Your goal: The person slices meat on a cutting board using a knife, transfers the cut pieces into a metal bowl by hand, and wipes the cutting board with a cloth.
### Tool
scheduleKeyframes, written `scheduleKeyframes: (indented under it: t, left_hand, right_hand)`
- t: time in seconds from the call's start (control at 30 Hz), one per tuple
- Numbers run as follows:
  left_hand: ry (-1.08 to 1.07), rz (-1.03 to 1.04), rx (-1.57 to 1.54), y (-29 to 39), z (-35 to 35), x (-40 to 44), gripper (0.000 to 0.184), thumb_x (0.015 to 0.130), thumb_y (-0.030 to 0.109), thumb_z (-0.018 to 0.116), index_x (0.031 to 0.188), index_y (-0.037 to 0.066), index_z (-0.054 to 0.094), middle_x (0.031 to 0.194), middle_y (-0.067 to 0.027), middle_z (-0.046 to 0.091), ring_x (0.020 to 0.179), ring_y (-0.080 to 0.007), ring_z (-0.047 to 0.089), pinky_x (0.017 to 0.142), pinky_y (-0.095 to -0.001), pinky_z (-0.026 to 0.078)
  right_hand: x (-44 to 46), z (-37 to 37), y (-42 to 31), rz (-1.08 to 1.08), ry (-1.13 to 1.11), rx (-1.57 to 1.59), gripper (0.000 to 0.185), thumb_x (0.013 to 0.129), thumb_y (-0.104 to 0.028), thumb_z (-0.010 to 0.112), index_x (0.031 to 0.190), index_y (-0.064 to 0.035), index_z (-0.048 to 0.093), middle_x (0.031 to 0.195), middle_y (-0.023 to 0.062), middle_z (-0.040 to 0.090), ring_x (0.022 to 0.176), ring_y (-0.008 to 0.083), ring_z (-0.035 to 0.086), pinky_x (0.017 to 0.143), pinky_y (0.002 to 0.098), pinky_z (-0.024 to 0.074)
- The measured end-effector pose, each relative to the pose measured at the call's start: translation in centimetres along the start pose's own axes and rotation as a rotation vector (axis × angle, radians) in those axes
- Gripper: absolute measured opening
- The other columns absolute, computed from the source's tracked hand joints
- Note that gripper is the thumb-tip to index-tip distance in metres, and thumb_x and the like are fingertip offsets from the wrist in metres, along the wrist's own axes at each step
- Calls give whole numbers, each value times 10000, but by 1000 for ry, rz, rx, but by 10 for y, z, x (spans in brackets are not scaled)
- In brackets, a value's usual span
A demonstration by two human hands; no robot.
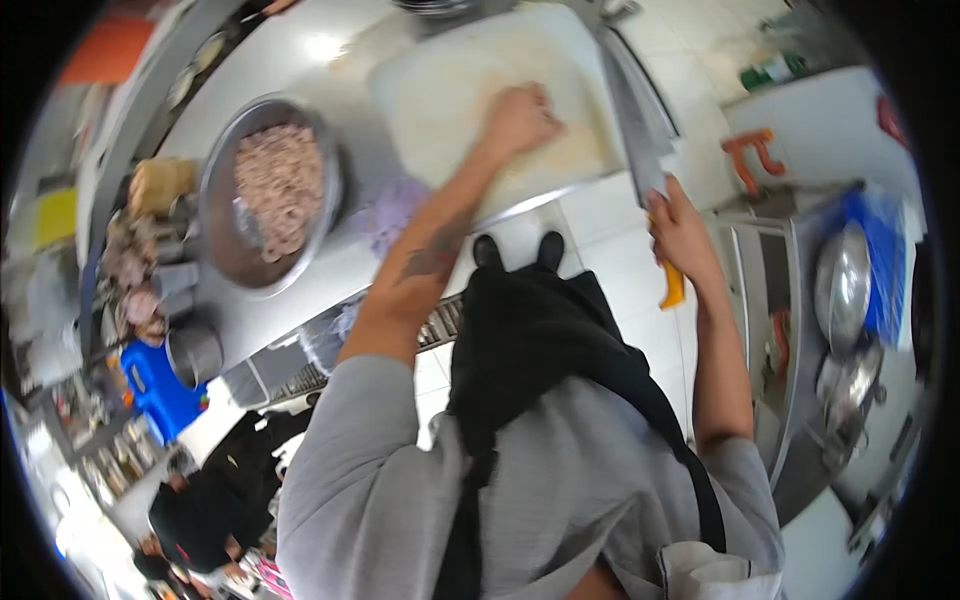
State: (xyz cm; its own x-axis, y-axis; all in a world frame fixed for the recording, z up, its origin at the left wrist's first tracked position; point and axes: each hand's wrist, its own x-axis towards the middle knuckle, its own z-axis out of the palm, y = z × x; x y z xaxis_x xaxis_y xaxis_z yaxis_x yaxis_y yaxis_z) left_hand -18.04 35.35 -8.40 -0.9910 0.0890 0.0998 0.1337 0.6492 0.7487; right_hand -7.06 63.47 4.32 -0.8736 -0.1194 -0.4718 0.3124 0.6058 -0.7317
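Observation:
My right hand (683, 228) grips a large knife (640, 130) by its yellow handle, off the right side of the white cutting board (430, 100). The wide blade points away from me, beside the board's right edge. My left hand (522, 120) is closed over the middle of the board, its fingers curled; whether anything is inside them is hidden. To the left of the board stands a big metal bowl (212, 205) holding many pale pink ring-shaped slices (280, 180). A crumpled purple cloth or bag (398, 210) lies between bowl and board.
The board and bowl rest on a steel counter (350, 150). Farther left are a metal pot (194, 354) and a blue plastic container (150, 385). A person in black (215, 500) is at the lower left. Metal pans (843, 285) stand on the right, beside blue plastic.

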Motion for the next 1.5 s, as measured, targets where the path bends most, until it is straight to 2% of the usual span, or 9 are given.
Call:
scheduleKeyframes:
  t: [0.1,0.33,0.6,0.7,0.8,1.07,1.23,1.4,1.5]
  left_hand:
    - [46,103,242,-6,38,9,173,692,136,723,824,27,697,910,-221,731,895,-408,687,845,-502,563]
    - [420,-162,-223,11,-160,-52,115,781,107,772,872,53,729,765,-54,711,735,-98,667,679,-265,542]
    - [415,-781,800,-160,-347,-211,221,862,262,754,871,41,771,893,-186,766,837,-409,738,780,-464,600]
    - [3,-560,503,-90,-299,-198,161,851,177,718,891,22,736,956,-183,758,910,-411,722,833,-466,591]
    - [316,-99,421,-21,-215,-140,243,808,90,678,1045,43,708,1026,-200,705,982,-386,686,887,-473,563]
    - [-27,-81,390,-51,-103,-58,252,797,30,640,1036,59,716,995,-193,663,995,-356,681,891,-469,557]
    - [683,-35,206,-24,-243,-124,175,838,63,704,1003,49,761,976,-196,739,859,-341,738,773,-386,590]
    - [-228,-775,832,-158,-329,-209,388,750,257,815,1072,45,773,1094,-226,755,1078,-378,721,940,-450,568]
    - [-326,-760,704,-163,-316,-245,504,706,282,857,1120,18,746,1105,-231,751,1093,-381,716,961,-456,560]
  right_hand:
    - [5,10,20,-24,-28,74,389,1097,-284,502,1429,-89,450,634,-2,479,433,113,478,385,297,417]
    - [9,19,13,44,-80,140,335,1119,-286,469,1386,-85,444,634,-5,436,409,101,427,371,292,403]
    - [21,27,0,18,-119,102,466,1123,-307,464,1523,-88,372,667,17,455,413,102,429,372,282,406]
    - [33,36,9,30,-100,135,575,1116,-315,483,1599,-70,291,671,21,457,429,107,434,386,285,412]
    - [34,41,-9,24,-142,114,641,1106,-329,504,1618,-38,250,678,21,457,451,106,442,403,294,426]
    - [34,61,-38,-12,-136,95,654,1104,-343,506,1618,-29,252,673,22,459,447,104,442,400,292,415]
    - [31,57,-5,43,-70,175,640,1107,-340,499,1615,-39,253,682,25,467,440,102,431,393,290,410]
    - [30,60,12,87,-86,259,609,1108,-344,491,1613,-88,268,674,5,455,442,95,425,397,287,413]
    - [30,69,13,71,-104,272,625,1106,-350,495,1618,-82,259,671,7,454,443,98,425,401,288,413]
